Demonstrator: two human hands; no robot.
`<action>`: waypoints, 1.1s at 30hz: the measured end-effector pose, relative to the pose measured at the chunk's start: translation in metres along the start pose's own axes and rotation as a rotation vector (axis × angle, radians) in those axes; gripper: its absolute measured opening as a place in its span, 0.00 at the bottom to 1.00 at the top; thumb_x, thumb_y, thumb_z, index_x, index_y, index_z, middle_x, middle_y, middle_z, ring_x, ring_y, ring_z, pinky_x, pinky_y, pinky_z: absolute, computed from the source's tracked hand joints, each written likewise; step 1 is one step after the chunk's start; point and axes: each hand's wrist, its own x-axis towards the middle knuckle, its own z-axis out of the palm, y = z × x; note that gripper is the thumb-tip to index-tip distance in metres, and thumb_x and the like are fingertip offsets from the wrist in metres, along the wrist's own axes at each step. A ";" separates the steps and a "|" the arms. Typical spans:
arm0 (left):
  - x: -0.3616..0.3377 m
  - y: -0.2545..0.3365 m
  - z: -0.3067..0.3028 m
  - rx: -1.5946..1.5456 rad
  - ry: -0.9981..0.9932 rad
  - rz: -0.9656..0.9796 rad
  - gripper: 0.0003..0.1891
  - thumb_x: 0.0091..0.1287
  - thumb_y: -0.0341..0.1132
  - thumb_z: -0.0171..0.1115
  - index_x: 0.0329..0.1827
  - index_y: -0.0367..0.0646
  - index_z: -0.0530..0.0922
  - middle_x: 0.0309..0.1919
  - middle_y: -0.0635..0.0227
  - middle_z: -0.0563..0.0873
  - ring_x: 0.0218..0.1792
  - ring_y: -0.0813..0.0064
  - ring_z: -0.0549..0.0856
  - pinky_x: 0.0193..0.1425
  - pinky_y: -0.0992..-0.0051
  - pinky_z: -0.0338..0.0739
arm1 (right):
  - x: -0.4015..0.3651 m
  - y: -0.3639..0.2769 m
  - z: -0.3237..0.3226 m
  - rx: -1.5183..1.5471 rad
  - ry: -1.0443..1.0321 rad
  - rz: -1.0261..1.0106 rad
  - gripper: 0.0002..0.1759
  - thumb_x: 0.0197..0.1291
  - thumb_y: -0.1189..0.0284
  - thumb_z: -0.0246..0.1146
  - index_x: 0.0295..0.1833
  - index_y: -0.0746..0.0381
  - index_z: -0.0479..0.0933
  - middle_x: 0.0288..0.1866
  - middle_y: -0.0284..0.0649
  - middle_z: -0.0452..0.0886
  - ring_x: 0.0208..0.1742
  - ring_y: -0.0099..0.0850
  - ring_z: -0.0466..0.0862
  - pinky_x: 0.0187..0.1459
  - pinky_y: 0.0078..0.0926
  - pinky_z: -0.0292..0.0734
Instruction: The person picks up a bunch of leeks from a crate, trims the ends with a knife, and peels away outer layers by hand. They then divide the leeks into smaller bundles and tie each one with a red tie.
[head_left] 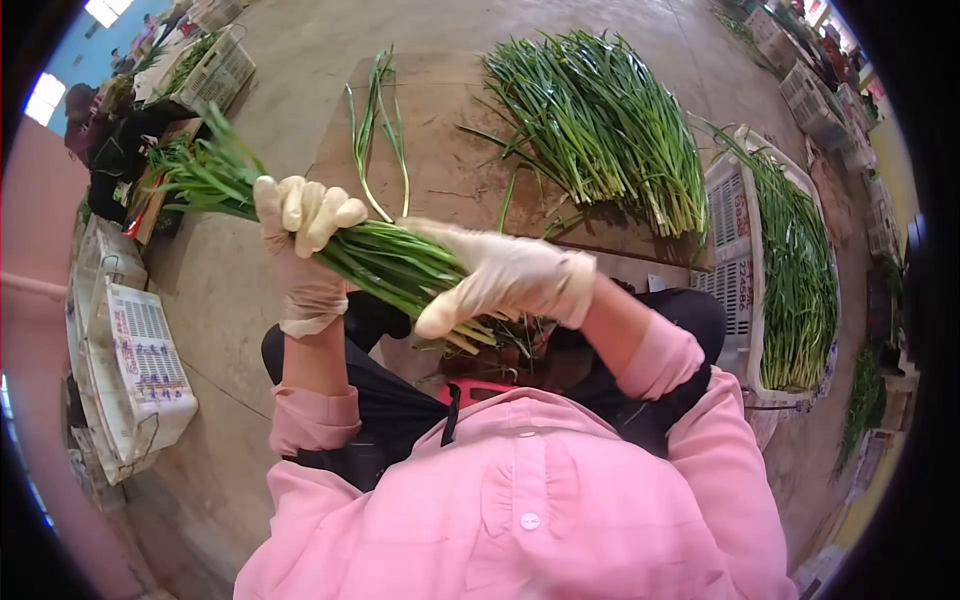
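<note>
Both hands wear pale gloves. Fingers of my left hand (305, 235) wrap round a bundle of green stalks (385, 262), whose leafy tips point to the upper left and are blurred. My right hand (490, 275) lies over the same bundle near its pale cut ends, the thumb below it and the other fingers partly hidden. Just beyond the hands is a brown board (440, 150). A few loose stalks (368, 150) lie on its left part, and a large pile of green stalks (610, 130) covers its right part.
To the right stands a white crate (730, 260) filled with long green stalks (795, 270). White crates (150, 350) are at the left. A co-worker (110, 145) in dark clothes is at the upper left. More crates (815, 105) line the far right.
</note>
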 end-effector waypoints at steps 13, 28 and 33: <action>0.018 0.005 -0.032 0.051 0.014 -0.061 0.24 0.80 0.50 0.48 0.26 0.46 0.77 0.13 0.80 0.66 0.19 0.83 0.66 0.40 0.74 0.71 | -0.037 0.021 -0.058 0.084 0.290 -0.042 0.43 0.57 0.66 0.75 0.73 0.68 0.63 0.64 0.45 0.75 0.65 0.29 0.74 0.64 0.26 0.70; 0.044 -0.044 -0.080 1.021 0.889 -0.528 0.37 0.70 0.61 0.60 0.69 0.37 0.71 0.54 0.52 0.83 0.49 0.57 0.85 0.53 0.60 0.81 | -0.008 0.093 -0.044 0.657 0.443 0.362 0.14 0.73 0.62 0.61 0.44 0.64 0.81 0.33 0.33 0.84 0.16 0.10 0.69 0.14 0.05 0.59; -0.008 -0.063 -0.109 1.080 0.834 -0.715 0.34 0.69 0.59 0.62 0.65 0.38 0.74 0.48 0.56 0.86 0.38 0.69 0.86 0.45 0.73 0.81 | -0.011 0.115 -0.051 0.792 0.426 0.366 0.18 0.74 0.60 0.59 0.52 0.66 0.78 0.30 0.31 0.82 0.15 0.10 0.68 0.13 0.05 0.60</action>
